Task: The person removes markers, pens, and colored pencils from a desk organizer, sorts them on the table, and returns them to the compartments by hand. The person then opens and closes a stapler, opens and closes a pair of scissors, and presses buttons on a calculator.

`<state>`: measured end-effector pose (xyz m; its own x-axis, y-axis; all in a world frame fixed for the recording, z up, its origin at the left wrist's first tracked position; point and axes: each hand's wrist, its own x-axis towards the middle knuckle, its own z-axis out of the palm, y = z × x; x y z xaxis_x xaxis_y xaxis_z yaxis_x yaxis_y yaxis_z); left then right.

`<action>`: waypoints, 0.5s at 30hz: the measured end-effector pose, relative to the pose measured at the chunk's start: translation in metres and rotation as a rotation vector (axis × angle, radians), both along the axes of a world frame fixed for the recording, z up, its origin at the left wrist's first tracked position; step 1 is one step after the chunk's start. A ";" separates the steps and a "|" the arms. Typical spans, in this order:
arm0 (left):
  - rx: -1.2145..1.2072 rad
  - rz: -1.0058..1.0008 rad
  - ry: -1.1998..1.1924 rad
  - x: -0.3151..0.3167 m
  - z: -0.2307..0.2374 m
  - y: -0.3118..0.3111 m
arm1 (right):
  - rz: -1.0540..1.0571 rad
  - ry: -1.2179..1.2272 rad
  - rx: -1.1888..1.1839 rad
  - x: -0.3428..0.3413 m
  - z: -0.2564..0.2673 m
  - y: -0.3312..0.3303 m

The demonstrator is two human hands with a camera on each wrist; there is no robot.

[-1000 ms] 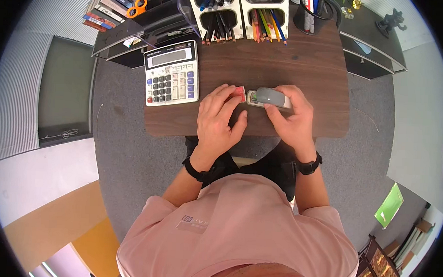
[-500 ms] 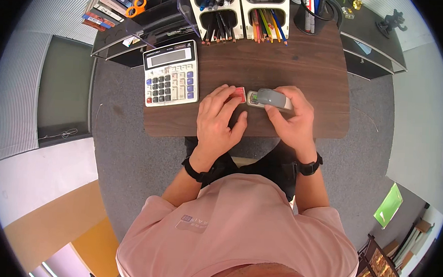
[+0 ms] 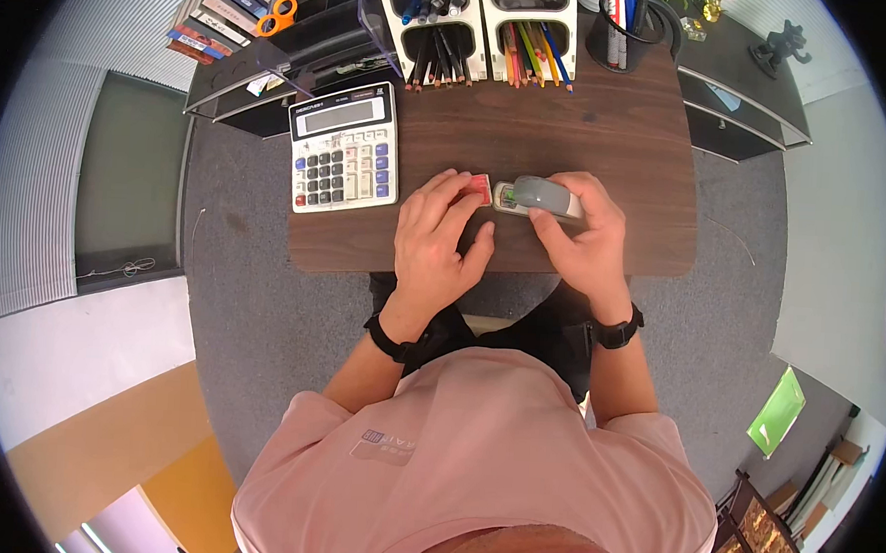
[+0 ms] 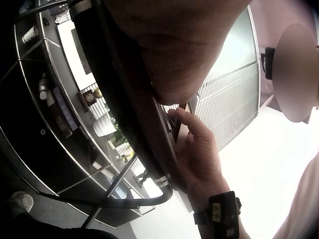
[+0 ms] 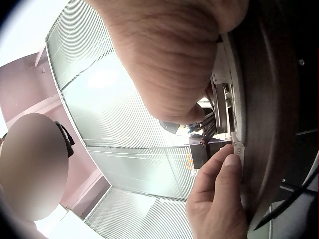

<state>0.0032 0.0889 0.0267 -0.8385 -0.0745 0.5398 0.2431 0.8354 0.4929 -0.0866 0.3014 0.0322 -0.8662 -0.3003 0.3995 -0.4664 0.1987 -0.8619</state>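
Observation:
A stapler with a grey top and pale base (image 3: 540,195) lies on the brown table (image 3: 611,125); its left end shows metal and a little green. The right hand (image 3: 591,232) grips its right part, thumb at the near side and fingers at the far side. Just left of the stapler, a small gap away, is a red-and-white piece (image 3: 481,187), partly covered by the left hand (image 3: 435,238), whose relaxed fingers rest on it, thumb apart. In the right wrist view the stapler's metal part (image 5: 222,107) shows beside the left hand's fingertips (image 5: 230,158).
A white calculator (image 3: 344,149) lies left of the left hand. At the table's far side stand white holders (image 3: 483,40) with pens and coloured pencils, and a black mesh cup (image 3: 615,45) with markers. Orange scissors (image 3: 276,16) and stacked books (image 3: 216,14) are at the far left.

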 end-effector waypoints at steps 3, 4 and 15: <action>0.000 0.000 0.001 0.000 -0.001 0.000 | -0.003 -0.008 -0.004 0.000 0.000 0.000; -0.001 0.001 0.000 0.000 -0.001 0.000 | -0.004 -0.008 -0.002 0.001 0.000 -0.001; -0.001 0.004 -0.010 0.000 0.000 0.000 | -0.006 -0.010 -0.012 0.000 0.000 -0.001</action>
<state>0.0036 0.0892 0.0270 -0.8434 -0.0771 0.5318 0.2350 0.8371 0.4940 -0.0863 0.2999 0.0327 -0.8719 -0.2905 0.3942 -0.4566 0.1914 -0.8688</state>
